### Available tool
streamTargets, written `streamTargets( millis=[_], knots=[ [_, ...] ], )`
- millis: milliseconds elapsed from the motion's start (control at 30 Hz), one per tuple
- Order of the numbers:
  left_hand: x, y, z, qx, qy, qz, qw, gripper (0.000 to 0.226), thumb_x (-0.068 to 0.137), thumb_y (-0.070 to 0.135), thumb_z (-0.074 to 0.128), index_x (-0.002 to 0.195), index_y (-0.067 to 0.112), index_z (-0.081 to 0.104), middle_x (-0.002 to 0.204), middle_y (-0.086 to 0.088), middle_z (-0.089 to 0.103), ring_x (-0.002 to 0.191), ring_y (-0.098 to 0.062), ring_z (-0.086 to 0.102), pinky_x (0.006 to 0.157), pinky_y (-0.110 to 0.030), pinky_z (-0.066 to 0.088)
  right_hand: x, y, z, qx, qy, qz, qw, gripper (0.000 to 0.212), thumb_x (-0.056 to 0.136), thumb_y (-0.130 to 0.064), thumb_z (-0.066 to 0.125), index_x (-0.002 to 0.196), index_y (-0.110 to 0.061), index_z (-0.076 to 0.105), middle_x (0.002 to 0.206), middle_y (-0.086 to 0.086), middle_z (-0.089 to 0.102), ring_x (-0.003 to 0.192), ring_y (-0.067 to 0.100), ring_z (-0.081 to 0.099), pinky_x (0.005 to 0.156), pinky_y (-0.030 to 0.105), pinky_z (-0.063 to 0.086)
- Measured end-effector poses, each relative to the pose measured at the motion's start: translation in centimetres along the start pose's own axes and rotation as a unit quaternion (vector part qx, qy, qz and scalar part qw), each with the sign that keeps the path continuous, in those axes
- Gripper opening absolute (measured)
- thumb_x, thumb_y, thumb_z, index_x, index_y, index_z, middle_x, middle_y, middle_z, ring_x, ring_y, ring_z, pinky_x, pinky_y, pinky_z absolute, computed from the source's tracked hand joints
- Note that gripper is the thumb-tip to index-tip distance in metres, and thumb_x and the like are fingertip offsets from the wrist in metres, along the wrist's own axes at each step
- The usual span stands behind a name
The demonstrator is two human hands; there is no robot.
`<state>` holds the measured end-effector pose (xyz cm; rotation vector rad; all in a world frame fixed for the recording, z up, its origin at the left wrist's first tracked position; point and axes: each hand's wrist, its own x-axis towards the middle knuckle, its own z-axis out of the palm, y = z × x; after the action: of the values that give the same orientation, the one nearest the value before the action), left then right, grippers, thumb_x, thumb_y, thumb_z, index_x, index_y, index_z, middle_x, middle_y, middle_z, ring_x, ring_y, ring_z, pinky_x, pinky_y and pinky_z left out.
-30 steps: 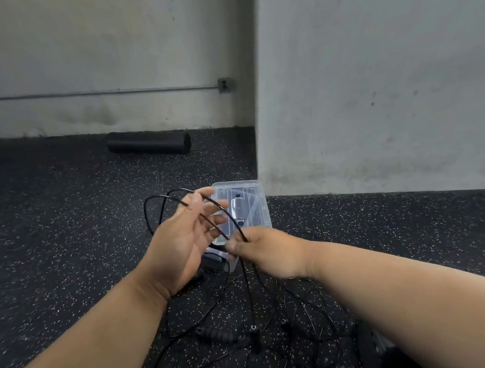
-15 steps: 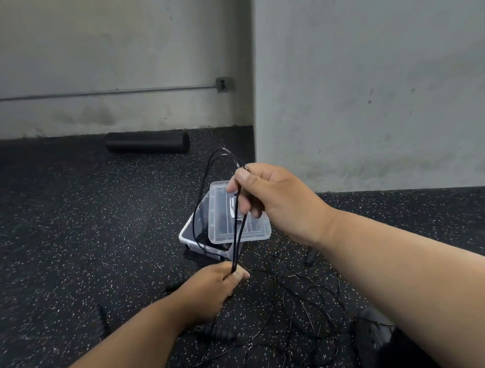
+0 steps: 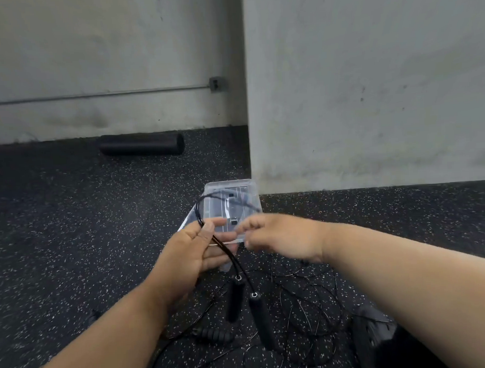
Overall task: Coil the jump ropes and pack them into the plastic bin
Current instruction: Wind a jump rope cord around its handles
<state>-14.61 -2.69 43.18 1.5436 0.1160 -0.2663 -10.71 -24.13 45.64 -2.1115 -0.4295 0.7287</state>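
while both hands meet at frame centre, the scene reads left to right like this:

foam roller: a dark cylinder (image 3: 142, 145) lies on the floor in the upper left, against the wall, untouched and well apart from the work.

left hand: the left hand (image 3: 190, 253) sits just left of centre, palm turned up, thumb pressing the gathered black cord against the fingers. half a second ago it was low near the floor holding the bottom of a tall stretched loop; now it is raised and holds the loops bunched.

jump rope: the jump rope (image 3: 230, 261) arcs up from that grip in a small loop over the bin, and its two black handles hang just below the hand, side by side.

plastic bin: the clear plastic bin (image 3: 230, 190) stands behind the hands at centre, its lid seeming to lie askew on top.

right hand: the right hand (image 3: 277, 238), blurred, has dropped from high above the bin to just right of the left hand; its fingers look curled, but whether they pinch cord i cannot tell.

loose ropes: more thin loose ropes (image 3: 304, 300) lie tangled on the floor at lower right.

meaning: one rope looks nearly coiled and close to ready for the bin; the tangle is not yet done.
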Motion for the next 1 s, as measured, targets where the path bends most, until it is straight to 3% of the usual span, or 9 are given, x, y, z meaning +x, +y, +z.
streamTargets(
  millis=[133,267,400,533,600,700,800,900,1000],
  knots=[
    [-0.1,1.2,-0.1,-0.103,0.010,0.012,0.995,0.034,0.112,0.026,0.039,0.128,0.011,0.065,0.115,-0.016,0.077,0.109,-0.032,0.075,0.081,-0.032,0.065,0.9,3.2,3.4,0.001,-0.118,0.029,0.993,0.039,0.092,-0.021,0.069,0.124,-0.042,0.061,0.117,-0.011,0.070,0.111,0.007,0.062,0.108,0.034,0.043],
    [0.0,1.7,-0.5,-0.133,0.016,0.027,0.991,0.034,0.111,0.028,0.041,0.133,0.015,0.062,0.119,-0.014,0.077,0.109,-0.030,0.075,0.074,-0.027,0.065,1.7,4.3,4.3,0.037,-0.093,0.009,0.995,0.016,0.101,-0.026,0.067,0.092,-0.040,0.063,0.086,-0.021,0.063,0.076,-0.003,0.055,0.079,0.025,0.043],
    [0.1,2.1,-1.1,-0.168,0.031,0.028,0.985,0.034,0.112,0.027,0.039,0.135,0.016,0.061,0.119,-0.015,0.077,0.110,-0.031,0.075,0.074,-0.028,0.066,2.5,4.8,4.0,0.057,-0.078,0.001,0.995,0.013,0.107,-0.031,0.057,0.103,-0.025,0.067,0.098,-0.006,0.067,0.093,0.006,0.059,0.102,0.037,0.047],
    [0.1,2.4,-1.6,-0.189,0.031,0.029,0.981,0.035,0.111,0.028,0.039,0.137,0.016,0.060,0.122,-0.016,0.076,0.106,-0.028,0.076,0.068,-0.025,0.064,2.5,5.0,4.0,0.015,-0.080,0.024,0.996,0.013,0.109,-0.034,0.054,0.102,-0.027,0.063,0.083,-0.012,0.059,0.061,-0.009,0.048,0.063,0.012,0.038],
    [-0.2,2.4,-1.6,-0.197,0.022,0.037,0.979,0.036,0.110,0.029,0.040,0.136,0.015,0.061,0.121,-0.016,0.076,0.101,-0.025,0.077,0.068,-0.025,0.064,2.8,5.0,4.2,0.039,-0.084,0.027,0.995,0.012,0.107,-0.034,0.056,0.098,-0.029,0.060,0.090,-0.006,0.068,0.069,-0.006,0.051,0.069,0.017,0.039],
    [-0.4,2.7,-1.5,-0.223,0.010,0.049,0.974,0.041,0.102,0.034,0.048,0.135,0.014,0.062,0.120,-0.017,0.076,0.097,-0.024,0.077,0.068,-0.025,0.064,3.0,4.8,4.7,0.160,-0.107,0.040,0.980,0.003,0.104,-0.026,0.057,0.104,-0.025,0.060,0.122,0.014,0.073,0.100,0.015,0.061,0.086,0.034,0.044],
    [-0.4,3.1,-1.4,-0.259,0.029,0.050,0.964,0.047,0.094,0.038,0.053,0.132,0.013,0.064,0.119,-0.016,0.076,0.098,-0.025,0.077,0.069,-0.026,0.065,3.0,5.4,5.4,0.173,-0.138,0.061,0.973,0.026,0.093,-0.028,0.068,0.117,-0.031,0.060,0.115,0.005,0.073,0.110,0.016,0.064,0.093,0.034,0.045],
    [-0.2,3.1,-1.8,-0.274,0.037,0.045,0.960,0.039,0.103,0.035,0.048,0.131,0.014,0.065,0.121,-0.015,0.076,0.098,-0.024,0.078,0.072,-0.027,0.065,3.1,5.9,6.3,0.133,-0.151,0.030,0.979,0.032,0.092,-0.011,0.074,0.112,-0.031,0.061,0.107,0.002,0.070,0.101,0.018,0.063,0.103,0.041,0.050],
    [-0.2,3.2,-1.9,-0.281,0.041,0.047,0.958,0.045,0.094,0.037,0.053,0.132,0.015,0.065,0.120,-0.014,0.076,0.101,-0.024,0.077,0.072,-0.026,0.065,2.8,5.0,6.7,0.128,-0.142,0.002,0.982,0.024,0.094,-0.010,0.074,0.102,-0.028,0.061,0.094,-0.003,0.065,0.081,0.013,0.056,0.082,0.036,0.048]
  ],
)
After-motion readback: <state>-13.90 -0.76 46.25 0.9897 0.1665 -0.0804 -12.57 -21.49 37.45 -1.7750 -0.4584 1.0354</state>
